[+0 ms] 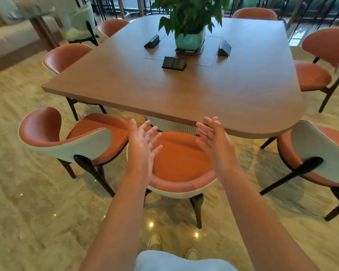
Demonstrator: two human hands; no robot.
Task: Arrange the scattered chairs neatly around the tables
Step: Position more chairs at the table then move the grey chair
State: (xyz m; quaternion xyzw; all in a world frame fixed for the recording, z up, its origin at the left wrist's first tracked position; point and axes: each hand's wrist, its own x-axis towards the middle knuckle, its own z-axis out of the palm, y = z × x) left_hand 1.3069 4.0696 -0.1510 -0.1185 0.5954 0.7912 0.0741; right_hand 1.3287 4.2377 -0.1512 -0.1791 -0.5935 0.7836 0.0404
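Head view: angled orange chair (70, 141) at left, askew. Left hand (143, 147) and right hand (213, 141) spread, holding nothing, over centre chair (181, 165) half under table (184, 85). Grip both backrest ends, push evenly.

You had both bare forearms stretched forward and slightly inward. Your left hand (143, 145) was held out with palm turned toward the right, fingers straight and a little spread, holding nothing. Your right hand (213, 141) mirrored it, palm facing left, fingers extended and loosely fanned, also holding nothing. The two hands stood apart, level with each other, palms facing
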